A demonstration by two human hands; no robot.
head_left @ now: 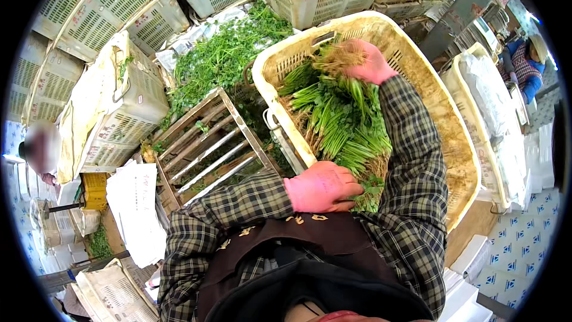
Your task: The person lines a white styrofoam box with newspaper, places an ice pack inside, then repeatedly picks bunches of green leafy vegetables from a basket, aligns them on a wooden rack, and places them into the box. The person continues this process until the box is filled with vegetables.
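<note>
A large cream plastic crate (453, 120) stands before me, holding bunches of green leafy herbs with roots (344, 129). My right hand (368, 60), in a pink glove, is over the far part of the crate, closed round the root end of a bunch (339, 58); its fingertips are partly blurred. My left hand (326, 187), also pink-gloved, lies at the near edge of the crate with its fingers spread slightly, touching leaves close to my apron. Whether it grips any of them is hidden beneath the palm.
Left of the crate is a slatted metal rack (210, 147), with loose greens (214, 60) beyond it. Stacked ventilated crates (120, 4) curve along the far left. White paper sheets (136, 214) lie at the left. People are at both sides, one by the right-hand crates (489, 134).
</note>
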